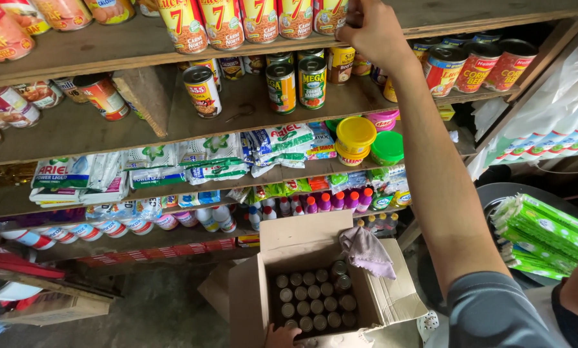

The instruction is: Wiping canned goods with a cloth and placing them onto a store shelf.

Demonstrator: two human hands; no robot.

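From the head camera, the right hand (372, 29) reaches up to the top wooden shelf (108, 55), its fingers closed around a red-and-yellow can (331, 14) at the right end of a row of like cans (237, 22) standing upright along the shelf edge. The left hand (282, 336) shows only partly at the bottom edge, touching the near rim of an open cardboard box (314, 241) on the floor; whether it grips anything I cannot tell. A purple cloth (366, 251) lies over the box's back right corner. Inside the box, many cans (314, 299) stand packed together, tops up. Judging by this, a few cans stand on the shelf, and most of the box is yet to be emptied.
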